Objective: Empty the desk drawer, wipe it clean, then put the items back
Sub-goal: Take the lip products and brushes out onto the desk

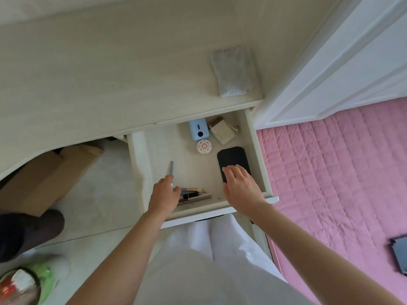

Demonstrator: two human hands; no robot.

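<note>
Fingers (174, 188) of the left hand (164, 192) curl round a thin blue pen (172, 168), which sticks up and away from the knuckles over the drawer floor. Fingers (231, 170) of the right hand (241, 186) lie fairly straight and spread, their tips resting on the near end of a flat black case (233, 160); they grip nothing.

Just beside the left fingertips, toward the drawer front, lies a bundle of pens and brushes (193, 194). Beyond the right fingertips sit a small round patterned tin (204, 146), a blue power bank (198, 129) and a beige pouch (222, 133) with a short cable, all toward the back of the drawer (259, 155). Farther out, on the desk top (110, 73) past the drawer, a folded grey cloth (234, 71) lies ready for wiping.

Judged stage: emptying is in hand; most items remain inside, and wiping has not begun.

Risks:
- The black case lies flat against the floor. Straight fingers may slide over it and fail to lift it; an edge must be raised first.
- The pen is held near one end. A loose grip could let it pivot and drop back among the bundle.
- The pouch cable could snag the power bank on removal.
- The round tin may roll if nudged.
</note>
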